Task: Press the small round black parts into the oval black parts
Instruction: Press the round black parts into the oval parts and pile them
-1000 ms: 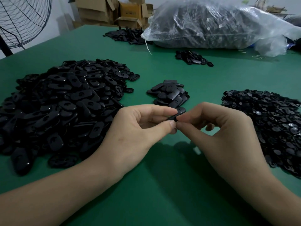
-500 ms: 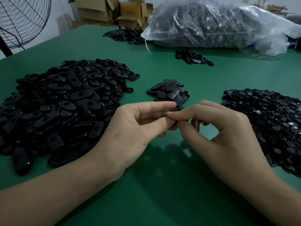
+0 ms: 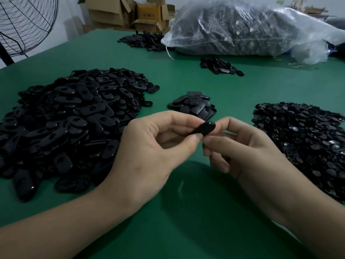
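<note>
My left hand (image 3: 155, 146) pinches a glossy oval black part (image 3: 205, 128) between thumb and index finger, above the green table (image 3: 186, 212). Its far end touches the index finger of my right hand (image 3: 240, 146), whose other fingers are curled beneath it. No small round part shows in the hands. A big heap of oval black parts (image 3: 65, 120) lies at the left. Small round black parts (image 3: 306, 139) are piled at the right. A small stack of oval parts (image 3: 192, 104) sits just beyond my hands.
A large clear plastic bag of dark parts (image 3: 242, 28) lies at the back. Two more small heaps of black parts (image 3: 220, 65) (image 3: 145, 41) lie near it. Cardboard boxes (image 3: 130, 14) stand behind the table, a wire fan (image 3: 24, 25) at far left.
My hands have eased slightly apart and lowered. The oval part, nearly hidden between the fingertips half a second ago, now shows its glossy face between the two hands.
</note>
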`<state>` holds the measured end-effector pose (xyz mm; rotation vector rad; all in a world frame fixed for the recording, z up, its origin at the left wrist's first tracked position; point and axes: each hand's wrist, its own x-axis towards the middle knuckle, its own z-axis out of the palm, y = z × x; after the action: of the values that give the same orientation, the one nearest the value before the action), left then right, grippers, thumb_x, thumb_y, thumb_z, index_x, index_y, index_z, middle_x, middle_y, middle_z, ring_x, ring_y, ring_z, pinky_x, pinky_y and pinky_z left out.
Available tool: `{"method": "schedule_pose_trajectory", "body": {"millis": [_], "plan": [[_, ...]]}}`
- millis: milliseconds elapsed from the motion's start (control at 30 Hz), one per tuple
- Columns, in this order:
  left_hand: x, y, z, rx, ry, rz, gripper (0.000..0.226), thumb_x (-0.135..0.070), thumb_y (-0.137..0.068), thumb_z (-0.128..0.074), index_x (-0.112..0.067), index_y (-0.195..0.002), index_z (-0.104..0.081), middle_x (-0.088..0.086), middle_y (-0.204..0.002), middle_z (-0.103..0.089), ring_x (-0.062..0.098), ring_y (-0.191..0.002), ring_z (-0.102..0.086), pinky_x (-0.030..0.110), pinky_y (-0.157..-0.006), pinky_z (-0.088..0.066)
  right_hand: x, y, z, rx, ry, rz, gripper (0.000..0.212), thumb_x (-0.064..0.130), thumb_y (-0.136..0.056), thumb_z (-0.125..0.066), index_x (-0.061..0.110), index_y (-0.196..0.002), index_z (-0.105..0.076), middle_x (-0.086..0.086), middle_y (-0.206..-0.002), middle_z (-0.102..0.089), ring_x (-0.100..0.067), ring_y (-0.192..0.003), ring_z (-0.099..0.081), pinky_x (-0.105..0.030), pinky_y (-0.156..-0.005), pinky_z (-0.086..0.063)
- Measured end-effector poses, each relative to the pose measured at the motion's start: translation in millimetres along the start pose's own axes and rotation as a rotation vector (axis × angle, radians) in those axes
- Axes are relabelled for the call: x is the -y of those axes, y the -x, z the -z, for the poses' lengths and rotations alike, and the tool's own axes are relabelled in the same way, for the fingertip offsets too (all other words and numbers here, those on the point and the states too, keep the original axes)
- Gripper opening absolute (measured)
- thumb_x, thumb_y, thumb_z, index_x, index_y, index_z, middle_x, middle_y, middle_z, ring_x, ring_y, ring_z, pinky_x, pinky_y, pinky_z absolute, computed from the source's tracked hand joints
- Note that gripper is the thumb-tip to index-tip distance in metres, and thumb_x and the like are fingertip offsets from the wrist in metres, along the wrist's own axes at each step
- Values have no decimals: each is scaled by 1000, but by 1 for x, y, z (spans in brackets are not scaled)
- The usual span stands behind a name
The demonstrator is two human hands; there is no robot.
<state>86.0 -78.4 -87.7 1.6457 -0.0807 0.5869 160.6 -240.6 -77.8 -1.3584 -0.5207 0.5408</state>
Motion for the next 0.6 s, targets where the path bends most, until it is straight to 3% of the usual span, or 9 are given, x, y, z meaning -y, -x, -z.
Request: {"method": "schedule_pose_trajectory", "body": {"millis": [367, 600], "plan": [[-1, 1, 1, -7, -212, -130, 28, 2, -85, -78, -23, -96, -76, -10, -89, -80, 6, -83, -78, 19, -81, -60, -2, -2, 2, 129, -236, -115, 22, 15, -73, -77, 14, -90, -62, -11, -80, -68, -13, -54, -46, -20, -55, -45], [-10, 1, -1, -44, -414, -293, 30, 0, -84, -80, -26, -98, -76, -18, -91, -78, -4, -86, -74, 14, -83, -57, -4, -3, 6, 196, -320, -146, 17, 9, -76, -79, 17, -83, -66, -8, -80, -67, -11, -54, -49, -21, -57, -45]]}}
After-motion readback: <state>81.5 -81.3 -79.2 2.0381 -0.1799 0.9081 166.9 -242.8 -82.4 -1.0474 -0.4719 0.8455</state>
